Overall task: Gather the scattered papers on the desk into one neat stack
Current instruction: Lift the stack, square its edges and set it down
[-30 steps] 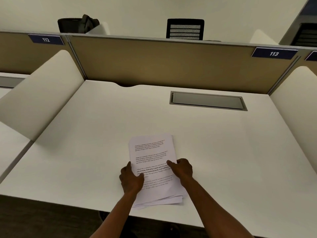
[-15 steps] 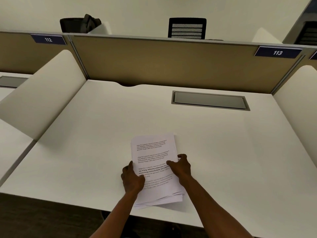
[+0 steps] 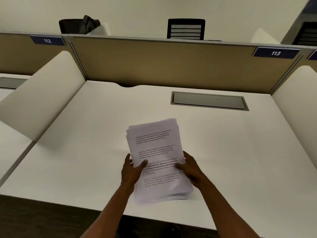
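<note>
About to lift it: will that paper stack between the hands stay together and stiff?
Probably floppy: the paper stack is loose, thin sheets. Its edges are fanned, so sheets may slide apart. The left hand and right hand gripping both sides should help.

printed paper stack (image 3: 155, 157), edges uneven

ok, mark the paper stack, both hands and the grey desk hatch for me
paper stack (image 3: 154, 148), head view: printed top sheet, upper half.
left hand (image 3: 131, 172), head view: back of hand, at stack's left edge.
right hand (image 3: 190, 170), head view: back of hand, at stack's right edge.
grey desk hatch (image 3: 208, 100), head view: middle of lid.
</note>
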Tool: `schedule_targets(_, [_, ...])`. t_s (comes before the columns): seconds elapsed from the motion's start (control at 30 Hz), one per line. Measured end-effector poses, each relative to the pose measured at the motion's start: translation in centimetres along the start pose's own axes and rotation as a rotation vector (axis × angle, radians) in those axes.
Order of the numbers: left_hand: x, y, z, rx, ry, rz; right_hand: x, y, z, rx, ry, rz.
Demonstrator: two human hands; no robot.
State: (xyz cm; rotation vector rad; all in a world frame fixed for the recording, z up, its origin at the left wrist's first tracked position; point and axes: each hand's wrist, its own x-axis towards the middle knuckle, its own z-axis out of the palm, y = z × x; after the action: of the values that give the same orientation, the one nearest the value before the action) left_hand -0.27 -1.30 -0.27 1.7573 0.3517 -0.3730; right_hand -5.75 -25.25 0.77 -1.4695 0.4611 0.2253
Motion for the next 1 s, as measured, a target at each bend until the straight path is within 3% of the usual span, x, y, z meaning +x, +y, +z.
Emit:
schedule_targets(0.1, [0.0,1.7,0.1,-0.229,-0.261,0.044,-0.7,-0.6,-1.1,-0.004,0.034,-0.073])
schedule_targets(0.17, [-0.3,2.7,0.7,-0.245,-0.326,0.096,-1.0,-1.4,-1.6,-0.032,0.069,-0.122])
schedule_targets(0.47, [-1.2,7.5,3.3,-0.105,-0.262,0.407,-1.7,-4.7,-4.2,-0.007,0.206,-0.319])
schedule_targets(0.8, [-2.1,5.4,5.9,-0.014,-0.161,0.345,-1.6,-1.6,-3.8,0.095,0.362,-0.290])
schedule_targets(1.0, [-2.4,6.4,5.6,-0.071,-0.159,0.340,-1.9,-2.5,-4.3,0.114,0.352,-0.328])
